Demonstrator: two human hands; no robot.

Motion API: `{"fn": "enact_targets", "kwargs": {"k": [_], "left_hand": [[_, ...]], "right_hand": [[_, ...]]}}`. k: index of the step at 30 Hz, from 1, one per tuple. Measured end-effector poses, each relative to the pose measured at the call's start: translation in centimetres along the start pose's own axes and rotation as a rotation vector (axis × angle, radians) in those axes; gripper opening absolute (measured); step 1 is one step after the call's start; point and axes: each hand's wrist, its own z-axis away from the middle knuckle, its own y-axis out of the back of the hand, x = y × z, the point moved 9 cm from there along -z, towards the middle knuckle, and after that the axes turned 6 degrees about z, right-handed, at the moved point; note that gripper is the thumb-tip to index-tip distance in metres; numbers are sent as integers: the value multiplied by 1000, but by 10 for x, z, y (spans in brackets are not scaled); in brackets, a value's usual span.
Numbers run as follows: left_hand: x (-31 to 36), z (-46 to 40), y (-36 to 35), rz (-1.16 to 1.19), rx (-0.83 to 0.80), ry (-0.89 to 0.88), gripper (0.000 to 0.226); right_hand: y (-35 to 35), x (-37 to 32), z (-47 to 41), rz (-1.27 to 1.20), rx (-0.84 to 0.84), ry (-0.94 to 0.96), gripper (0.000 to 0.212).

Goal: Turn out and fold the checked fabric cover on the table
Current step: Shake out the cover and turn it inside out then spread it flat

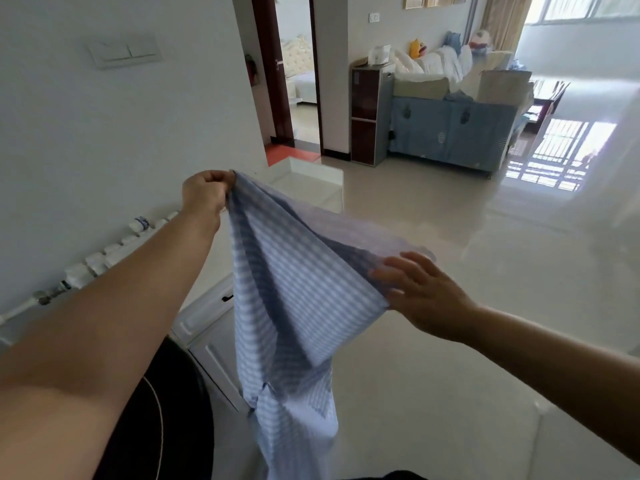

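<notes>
You hold the checked fabric cover (294, 306) up in the air in front of you, away from any table.

The likely slip is at your right hand (424, 294); its fingers lie nearly straight along the cover's edge, and whether the thumb pinches beneath is hidden, so that corner could drop; your left hand (204, 194) is raised higher, arm outstretched, fingers curled tight on the top corner; the long tail hangs low and may drag.

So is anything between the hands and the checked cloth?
No. The left hand pinches one corner of the checked cover up high, and the right hand has its fingers spread on the other edge. Nothing visible sits between them.
</notes>
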Motion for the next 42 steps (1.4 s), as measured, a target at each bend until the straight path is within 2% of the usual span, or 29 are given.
{"fn": "enact_targets", "kwargs": {"k": [2,5,8,11,14,17,18,21,23,24,27,29,32,34,37,38,40,42], "left_hand": [[-3,-3,2,-21,19,-9,9],[-8,-3,3,-31,30,1,5],[-13,-9,8,17,46,30,5],[-18,-18,20,50,55,61,9],[-26,-26,33,49,49,91,13],[-34,-32,43,56,52,94,15],[-39,-32,45,67,45,101,15],[-50,-25,33,35,-72,117,17],[-62,-25,27,19,-96,162,20],[-69,-30,31,33,-58,187,22],[-93,-38,67,160,209,267,21],[-100,-43,85,201,310,213,22],[-100,-43,86,186,310,165,29],[-95,-47,82,199,307,163,30],[-85,-56,75,184,254,134,19],[-84,-60,72,186,229,122,17],[-83,-62,64,175,163,99,11],[-78,-62,51,154,81,61,4]], "right_hand": [[12,-27,-16,-90,-61,153,15],[16,-59,-36,-202,-370,288,16],[12,-61,-35,-371,-779,163,22],[6,-58,-23,-314,-1012,102,35],[-6,-39,-11,-338,-1189,-108,37],[-23,20,-11,-155,-1141,-166,27],[-26,51,-13,-73,-1049,-209,26],[-11,144,-16,81,-656,-552,24],[-5,158,-17,131,-511,-647,27],[-6,148,-21,84,-506,-636,26],[-13,84,-34,-127,-674,-392,26],[-4,51,-41,-182,-698,-253,31],[12,24,-58,-194,-644,-111,32],[16,23,-60,-227,-672,-161,27],[20,15,-54,-266,-776,-175,13],[22,5,-53,-235,-805,-111,9],[28,-21,-50,-169,-840,36,14],[32,-40,-49,-140,-851,109,12]]}}
